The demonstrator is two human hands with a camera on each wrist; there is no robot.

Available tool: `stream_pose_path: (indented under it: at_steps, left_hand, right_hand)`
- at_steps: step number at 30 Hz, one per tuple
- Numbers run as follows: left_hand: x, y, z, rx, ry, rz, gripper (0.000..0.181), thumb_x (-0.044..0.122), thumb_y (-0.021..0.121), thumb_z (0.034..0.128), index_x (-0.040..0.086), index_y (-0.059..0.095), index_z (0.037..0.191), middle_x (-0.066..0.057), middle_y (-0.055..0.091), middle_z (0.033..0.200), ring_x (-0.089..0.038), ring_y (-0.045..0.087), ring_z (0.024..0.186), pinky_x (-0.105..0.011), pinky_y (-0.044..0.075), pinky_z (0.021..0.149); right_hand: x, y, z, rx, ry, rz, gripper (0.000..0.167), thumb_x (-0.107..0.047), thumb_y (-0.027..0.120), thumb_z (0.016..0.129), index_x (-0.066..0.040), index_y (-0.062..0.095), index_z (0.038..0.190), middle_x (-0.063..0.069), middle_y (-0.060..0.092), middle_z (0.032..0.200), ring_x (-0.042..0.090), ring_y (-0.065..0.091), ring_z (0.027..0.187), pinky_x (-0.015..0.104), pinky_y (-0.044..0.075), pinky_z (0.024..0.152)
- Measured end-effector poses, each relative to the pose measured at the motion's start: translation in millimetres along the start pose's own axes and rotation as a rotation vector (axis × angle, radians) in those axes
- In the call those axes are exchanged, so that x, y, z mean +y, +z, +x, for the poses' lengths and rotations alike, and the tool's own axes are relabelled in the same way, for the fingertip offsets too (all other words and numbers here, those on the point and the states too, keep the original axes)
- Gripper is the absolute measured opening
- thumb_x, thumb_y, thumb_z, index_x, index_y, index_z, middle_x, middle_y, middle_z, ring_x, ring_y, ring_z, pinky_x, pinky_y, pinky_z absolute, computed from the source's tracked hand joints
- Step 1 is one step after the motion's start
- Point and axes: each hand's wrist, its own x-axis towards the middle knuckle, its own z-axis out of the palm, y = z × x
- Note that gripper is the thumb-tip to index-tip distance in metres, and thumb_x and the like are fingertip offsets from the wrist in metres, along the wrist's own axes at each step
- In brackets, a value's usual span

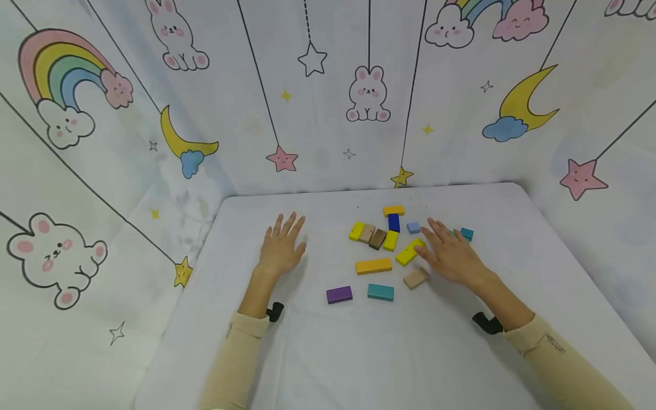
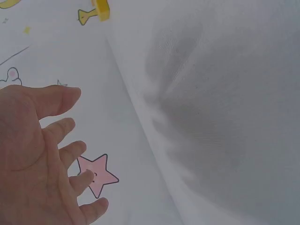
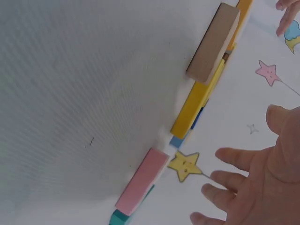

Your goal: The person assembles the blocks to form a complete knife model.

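Note:
My left hand [image 1: 277, 255] is held over the left part of the table, fingers spread, nothing in it. My right hand [image 1: 451, 254] hovers beside the blocks at the right, fingers extended and empty. Nearest it are a yellow block [image 1: 408, 254], a tan block [image 1: 415, 278] and a teal block [image 1: 466, 234]. In the right wrist view a pink block [image 3: 142, 181] lies near the right hand [image 3: 262, 178]; the head view hides it behind that hand. The left wrist view has the left hand [image 2: 47, 154] with separated fingers.
Around the middle lie an orange block [image 1: 373, 266], a purple block [image 1: 339, 294], a teal block [image 1: 381, 292], a dark blue block [image 1: 393, 222], a light blue block [image 1: 413, 228] and several yellow and brown ones. A patterned cloth [image 1: 328, 131] hangs behind the white table [image 1: 328, 359].

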Motion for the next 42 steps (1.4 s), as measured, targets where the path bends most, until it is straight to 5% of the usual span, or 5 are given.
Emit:
stream_pose_path:
  at_steps: [13, 30, 42]
  left_hand:
    - [23.8, 2.9, -9.3, 0.001, 0.081, -0.031, 0.068, 0.039, 0.053, 0.1091, 0.019, 0.024, 0.167, -0.008, 0.019, 0.174, -0.037, 0.010, 0.160, -0.062, 0.015, 0.127]
    - [69.8, 16.0, -23.4, -0.099, 0.172, 0.017, 0.069, 0.044, 0.052, 0.1087, 0.021, 0.025, 0.167, -0.005, 0.018, 0.174, -0.032, 0.012, 0.161, -0.055, 0.017, 0.128]
    - [101.7, 26.0, -33.5, -0.173, 0.307, 0.011, 0.066, 0.043, 0.052, 0.1090, 0.020, 0.028, 0.167, -0.003, 0.019, 0.174, -0.025, 0.012, 0.161, -0.050, 0.020, 0.129]
  right_hand:
    - [-10, 5, -6.2, 0.026, -0.050, -0.006, 0.068, -0.049, 0.041, 0.112, 0.000, 0.039, 0.159, 0.025, 0.019, 0.170, 0.046, 0.018, 0.156, 0.072, 0.015, 0.122]
    - [-16, 11, -15.5, 0.065, -0.124, 0.017, 0.063, -0.046, 0.048, 0.110, 0.002, 0.051, 0.151, 0.026, 0.038, 0.162, 0.045, 0.038, 0.149, 0.065, 0.032, 0.119]
    - [-15, 16, -19.3, -0.012, -0.153, 0.031, 0.058, -0.044, 0.053, 0.109, -0.003, 0.055, 0.150, 0.022, 0.045, 0.159, 0.044, 0.050, 0.141, 0.062, 0.045, 0.111]
